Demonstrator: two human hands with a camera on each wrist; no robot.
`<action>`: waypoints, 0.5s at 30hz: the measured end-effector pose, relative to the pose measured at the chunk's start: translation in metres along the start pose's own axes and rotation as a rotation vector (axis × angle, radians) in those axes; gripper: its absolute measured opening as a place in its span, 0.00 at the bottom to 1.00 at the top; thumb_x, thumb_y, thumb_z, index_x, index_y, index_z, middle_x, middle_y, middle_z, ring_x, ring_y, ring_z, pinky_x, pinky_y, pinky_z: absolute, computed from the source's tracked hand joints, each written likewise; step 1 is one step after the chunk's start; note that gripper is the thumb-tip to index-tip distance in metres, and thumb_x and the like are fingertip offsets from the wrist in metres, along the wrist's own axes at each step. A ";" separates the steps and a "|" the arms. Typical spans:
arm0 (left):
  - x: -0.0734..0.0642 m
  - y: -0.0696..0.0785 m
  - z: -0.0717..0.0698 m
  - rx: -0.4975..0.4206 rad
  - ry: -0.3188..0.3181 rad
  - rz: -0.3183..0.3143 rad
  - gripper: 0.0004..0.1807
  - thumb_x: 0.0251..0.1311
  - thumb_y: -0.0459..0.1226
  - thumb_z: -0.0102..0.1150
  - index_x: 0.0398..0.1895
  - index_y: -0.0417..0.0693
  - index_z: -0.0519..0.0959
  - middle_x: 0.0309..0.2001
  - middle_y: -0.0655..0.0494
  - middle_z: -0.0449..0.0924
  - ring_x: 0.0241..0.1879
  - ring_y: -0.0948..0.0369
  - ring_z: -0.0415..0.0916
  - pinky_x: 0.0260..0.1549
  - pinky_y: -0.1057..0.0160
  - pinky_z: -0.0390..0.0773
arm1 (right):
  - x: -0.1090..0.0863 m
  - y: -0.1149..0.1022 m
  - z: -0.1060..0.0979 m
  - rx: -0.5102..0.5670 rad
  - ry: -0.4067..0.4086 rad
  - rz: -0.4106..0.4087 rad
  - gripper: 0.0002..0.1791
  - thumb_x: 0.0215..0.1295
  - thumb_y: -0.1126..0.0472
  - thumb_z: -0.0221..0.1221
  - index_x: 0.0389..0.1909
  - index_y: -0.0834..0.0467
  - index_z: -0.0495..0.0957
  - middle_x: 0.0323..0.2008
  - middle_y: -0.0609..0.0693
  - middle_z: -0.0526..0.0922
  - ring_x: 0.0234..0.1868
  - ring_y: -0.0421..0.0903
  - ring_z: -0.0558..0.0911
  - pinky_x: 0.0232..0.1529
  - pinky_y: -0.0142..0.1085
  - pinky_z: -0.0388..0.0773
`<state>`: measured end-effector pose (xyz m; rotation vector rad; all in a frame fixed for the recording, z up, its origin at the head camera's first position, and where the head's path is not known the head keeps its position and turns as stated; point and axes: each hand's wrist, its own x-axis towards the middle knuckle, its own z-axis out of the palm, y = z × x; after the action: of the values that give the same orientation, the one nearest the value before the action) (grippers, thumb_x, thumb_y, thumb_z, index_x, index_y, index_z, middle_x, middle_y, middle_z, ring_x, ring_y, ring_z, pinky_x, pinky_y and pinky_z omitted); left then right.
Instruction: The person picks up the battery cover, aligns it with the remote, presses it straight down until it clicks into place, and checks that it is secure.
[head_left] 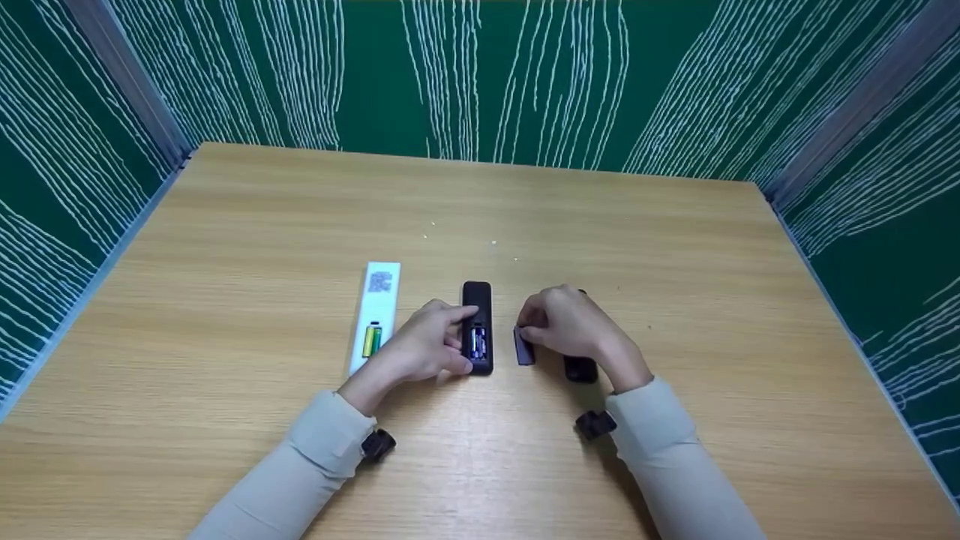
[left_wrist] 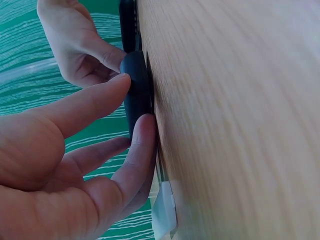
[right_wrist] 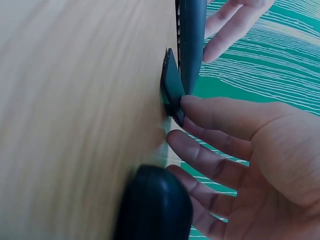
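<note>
A black remote control [head_left: 470, 298] lies back up in front of the person, its battery compartment uncovered and batteries [head_left: 478, 343] showing inside. The left hand [head_left: 424, 341] holds this remote, thumb at its near end and a finger across its back; in the left wrist view the thumb and fingers [left_wrist: 137, 145] touch its body. Between thumb and finger, the right hand [head_left: 566, 322] pinches a dark battery cover [head_left: 524, 351], tilted at the table in the right wrist view [right_wrist: 172, 82]. A second black remote [head_left: 580, 369] lies partly hidden under the right hand.
Left of the left hand lies a white remote [head_left: 382, 300], its compartment uncovered with green and yellow batteries [head_left: 372, 340]. Small white specks [head_left: 493, 242] dot the wooden table [head_left: 300, 202] farther back. Green walls with white streaks [head_left: 525, 82] enclose the table's far side and both sides.
</note>
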<state>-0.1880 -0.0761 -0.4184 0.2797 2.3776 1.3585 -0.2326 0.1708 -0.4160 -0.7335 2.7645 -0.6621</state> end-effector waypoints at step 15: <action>0.000 0.000 0.000 0.009 0.000 -0.001 0.54 0.46 0.17 0.73 0.81 0.44 0.65 0.61 0.41 0.70 0.47 0.55 0.81 0.45 0.65 0.87 | -0.002 0.000 -0.002 0.069 -0.003 0.058 0.03 0.70 0.62 0.69 0.41 0.57 0.88 0.35 0.47 0.89 0.38 0.45 0.84 0.47 0.45 0.84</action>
<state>-0.1881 -0.0762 -0.4189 0.2805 2.3837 1.3481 -0.2321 0.1726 -0.4139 -0.6378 2.7335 -0.7395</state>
